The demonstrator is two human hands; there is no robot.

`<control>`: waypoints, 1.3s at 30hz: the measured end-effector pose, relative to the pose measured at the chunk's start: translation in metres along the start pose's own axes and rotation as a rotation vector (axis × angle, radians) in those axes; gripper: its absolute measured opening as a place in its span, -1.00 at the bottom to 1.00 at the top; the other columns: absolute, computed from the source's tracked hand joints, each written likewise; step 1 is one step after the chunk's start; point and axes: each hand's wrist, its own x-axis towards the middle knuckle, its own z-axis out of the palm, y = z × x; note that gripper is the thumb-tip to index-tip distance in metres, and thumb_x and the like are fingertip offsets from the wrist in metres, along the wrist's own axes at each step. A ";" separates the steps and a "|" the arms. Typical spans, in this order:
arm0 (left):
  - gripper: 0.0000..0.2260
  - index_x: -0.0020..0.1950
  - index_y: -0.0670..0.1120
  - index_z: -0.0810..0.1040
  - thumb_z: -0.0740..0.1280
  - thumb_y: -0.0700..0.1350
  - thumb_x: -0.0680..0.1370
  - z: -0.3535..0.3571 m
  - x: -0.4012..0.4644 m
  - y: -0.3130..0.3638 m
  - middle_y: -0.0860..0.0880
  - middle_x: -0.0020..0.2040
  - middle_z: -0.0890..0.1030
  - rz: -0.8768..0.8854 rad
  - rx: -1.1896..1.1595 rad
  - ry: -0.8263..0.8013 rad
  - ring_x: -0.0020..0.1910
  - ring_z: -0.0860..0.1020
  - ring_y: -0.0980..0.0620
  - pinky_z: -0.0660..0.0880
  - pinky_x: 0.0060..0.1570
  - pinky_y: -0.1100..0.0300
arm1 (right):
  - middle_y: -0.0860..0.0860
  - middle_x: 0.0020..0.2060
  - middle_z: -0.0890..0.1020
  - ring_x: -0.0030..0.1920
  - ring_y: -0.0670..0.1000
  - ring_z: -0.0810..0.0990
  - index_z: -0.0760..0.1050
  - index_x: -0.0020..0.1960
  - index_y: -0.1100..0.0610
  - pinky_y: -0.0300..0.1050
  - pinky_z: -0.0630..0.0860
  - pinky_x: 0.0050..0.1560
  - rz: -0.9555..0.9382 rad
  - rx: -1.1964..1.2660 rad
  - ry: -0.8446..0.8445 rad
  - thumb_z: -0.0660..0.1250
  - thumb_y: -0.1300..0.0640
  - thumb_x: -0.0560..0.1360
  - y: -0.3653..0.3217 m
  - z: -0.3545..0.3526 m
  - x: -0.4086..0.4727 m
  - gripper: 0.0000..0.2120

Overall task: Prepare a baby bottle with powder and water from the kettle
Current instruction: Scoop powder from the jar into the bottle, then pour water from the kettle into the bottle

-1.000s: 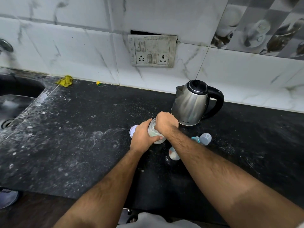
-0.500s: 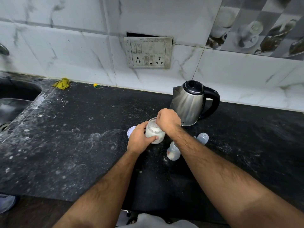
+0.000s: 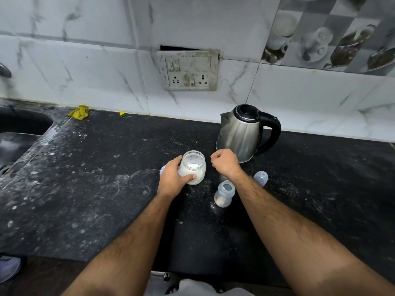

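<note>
Wall (image 3: pixel 89 67): white marble-look tiles, with a band of printed crockery tiles (image 3: pixel 333 33) at upper right. Grimy switch-and-socket plate (image 3: pixel 188 70) set in the tiles, a dark gap above its top edge.

Worktop (image 3: pixel 85 189): black stone, heavily dusted and smeared with white powder and ring marks, thickest on the left half. Sink (image 3: pixel 19 133) recessed at the left edge. Yellow rag (image 3: pixel 79 112) against the wall near the sink; a small yellow-green scrap (image 3: pixel 122 113) further along the same edge.

Kettle (image 3: pixel 243 133): steel body, black lid and handle, upright near the wall, handle facing right.

Left hand (image 3: pixel 173 180): fingers wrapped around the powder jar (image 3: pixel 193 167), which is open-topped, tilted slightly, white powder visible inside. A pale lid (image 3: pixel 162 172) shows just behind the hand, mostly hidden.

Right hand (image 3: pixel 225 164): fingers curled into a loose fist just right of the jar mouth, in front of the kettle; cannot tell whether anything is pinched in it.

Baby bottle (image 3: pixel 223 194): upright, uncapped, on the worktop beside the right wrist, white residue in the bottom. Bottle cap (image 3: pixel 261 177) lies right of the forearm.
</note>
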 end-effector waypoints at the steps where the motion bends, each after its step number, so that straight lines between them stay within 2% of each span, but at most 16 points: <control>1: -0.36 0.33 -0.03 0.50 0.62 -0.07 0.29 0.001 -0.003 0.000 0.13 0.08 0.55 -0.024 0.009 0.024 0.03 0.53 0.09 0.44 0.06 0.23 | 0.16 -0.21 0.72 -0.18 0.07 0.63 0.64 -0.20 0.27 -0.09 0.57 -0.07 -0.014 0.005 0.018 0.28 0.28 0.43 0.002 -0.002 0.000 -0.84; 3: -0.33 0.37 -0.02 0.45 0.61 -0.04 0.32 0.004 -0.012 -0.003 0.10 0.12 0.49 -0.055 0.021 0.113 0.05 0.49 0.14 0.42 0.09 0.22 | 0.17 -0.22 0.71 -0.16 0.14 0.64 0.64 -0.18 0.30 -0.07 0.58 -0.07 -0.042 0.037 0.069 0.30 0.29 0.43 0.007 -0.008 0.001 -0.85; 6: -0.66 0.15 0.12 0.51 0.52 0.01 0.42 0.011 -0.035 -0.003 0.16 -0.06 0.53 -0.004 0.020 0.249 -0.09 0.52 0.25 0.42 -0.11 0.35 | 0.02 -0.24 0.71 -0.11 0.07 0.68 0.68 -0.14 0.16 -0.06 0.61 0.04 -0.057 0.173 0.146 0.33 0.29 0.44 0.016 -0.025 0.001 -0.84; 8: -0.80 0.05 0.09 0.55 0.46 0.03 0.47 0.020 -0.050 -0.003 0.14 -0.17 0.58 0.032 -0.012 0.241 -0.18 0.55 0.22 0.48 -0.18 0.32 | 0.06 -0.15 0.73 -0.05 0.10 0.70 0.68 -0.11 0.09 0.05 0.62 0.12 -0.056 0.272 0.194 0.32 0.30 0.44 0.023 -0.038 0.002 -0.80; 10: -0.81 0.02 0.10 0.57 0.45 0.08 0.45 0.032 -0.064 -0.001 0.12 -0.21 0.60 0.065 -0.067 0.170 -0.23 0.57 0.20 0.49 -0.19 0.35 | 0.08 -0.17 0.73 -0.08 0.12 0.71 0.63 -0.17 0.00 0.14 0.63 0.07 -0.045 0.343 0.249 0.33 0.30 0.44 0.030 -0.051 0.001 -0.78; 12: -0.68 0.06 0.15 0.56 0.45 0.21 0.37 0.046 -0.073 0.002 0.14 -0.13 0.62 0.060 -0.108 0.061 -0.17 0.58 0.19 0.50 -0.14 0.37 | 0.07 -0.21 0.72 -0.12 0.10 0.71 0.59 -0.18 -0.05 0.16 0.64 0.01 -0.035 0.396 0.314 0.33 0.28 0.44 0.037 -0.065 -0.001 -0.77; 15: -0.32 0.30 0.10 0.51 0.47 0.33 0.24 0.065 -0.078 0.006 0.23 0.13 0.58 0.029 -0.074 -0.111 0.05 0.55 0.28 0.49 0.02 0.36 | 0.03 -0.23 0.70 -0.13 0.07 0.70 0.60 -0.12 -0.03 0.11 0.65 -0.01 -0.024 0.437 0.428 0.31 0.28 0.45 0.050 -0.085 -0.004 -0.78; 18: -0.07 0.45 0.02 0.38 0.51 0.35 0.16 0.081 -0.075 0.012 0.18 0.31 0.51 -0.022 -0.067 -0.173 0.23 0.49 0.25 0.44 0.21 0.26 | -0.09 -0.27 0.62 -0.23 -0.07 0.61 0.58 -0.02 0.02 -0.02 0.62 0.01 0.004 0.387 0.546 0.32 0.27 0.44 0.063 -0.101 0.001 -0.79; 20: 0.00 0.49 -0.01 0.33 0.56 0.30 0.14 0.089 -0.071 0.017 0.15 0.36 0.48 -0.063 -0.076 -0.185 0.29 0.46 0.20 0.41 0.29 0.20 | -0.07 -0.19 0.60 -0.18 -0.07 0.57 0.56 0.11 0.08 -0.06 0.57 0.07 0.037 0.346 0.590 0.37 0.24 0.43 0.070 -0.110 0.008 -0.74; 24: -0.05 0.47 -0.02 0.35 0.64 0.14 0.16 0.100 -0.066 0.021 0.12 0.32 0.53 -0.103 -0.081 -0.187 0.27 0.49 0.17 0.42 0.30 0.20 | 0.08 0.17 0.57 0.12 0.06 0.57 0.43 0.31 0.11 -0.07 0.49 0.13 0.083 0.275 0.509 0.46 0.18 0.38 0.080 -0.123 0.031 -0.48; 29: -0.34 0.26 0.07 0.51 0.65 0.04 0.21 0.107 -0.065 0.026 0.19 0.12 0.64 -0.103 -0.095 -0.160 0.12 0.57 0.26 0.48 0.16 0.27 | 0.13 0.30 0.50 0.28 0.14 0.50 0.25 0.47 0.09 0.00 0.46 0.28 0.076 0.258 0.341 0.52 0.21 0.33 0.089 -0.136 0.062 -0.22; 32: -0.48 0.14 0.16 0.53 0.63 0.00 0.24 0.109 -0.065 0.027 0.20 0.04 0.66 -0.109 -0.106 -0.141 0.05 0.60 0.28 0.51 0.09 0.28 | 0.13 0.36 0.47 0.34 0.14 0.46 0.13 0.55 0.07 0.00 0.43 0.34 0.055 0.288 0.247 0.50 0.26 0.34 0.091 -0.143 0.080 -0.11; 35: -0.51 0.12 0.15 0.54 0.62 0.00 0.25 0.110 -0.065 0.028 0.18 0.01 0.67 -0.126 -0.102 -0.125 0.01 0.62 0.24 0.54 0.01 0.31 | 0.10 0.30 0.51 0.30 0.12 0.49 0.24 0.50 0.07 -0.06 0.45 0.26 0.029 0.315 0.215 0.48 0.29 0.35 0.093 -0.145 0.096 -0.21; 37: -0.52 0.10 0.18 0.54 0.60 0.00 0.25 0.111 -0.064 0.030 0.16 0.00 0.68 -0.138 -0.116 -0.116 -0.04 0.64 0.21 0.54 -0.17 0.39 | 0.07 0.15 0.57 0.18 0.09 0.54 0.39 0.33 0.08 -0.10 0.47 0.11 0.023 0.347 0.212 0.46 0.30 0.36 0.097 -0.145 0.104 -0.41; 39: -0.54 0.07 0.20 0.54 0.60 -0.03 0.26 0.111 -0.063 0.033 0.14 -0.01 0.68 -0.146 -0.123 -0.106 -0.06 0.63 0.23 0.52 -0.27 0.44 | -0.01 -0.04 0.58 0.06 0.06 0.56 0.44 0.17 0.07 -0.13 0.45 0.01 0.014 0.351 0.229 0.47 0.28 0.37 0.100 -0.145 0.110 -0.57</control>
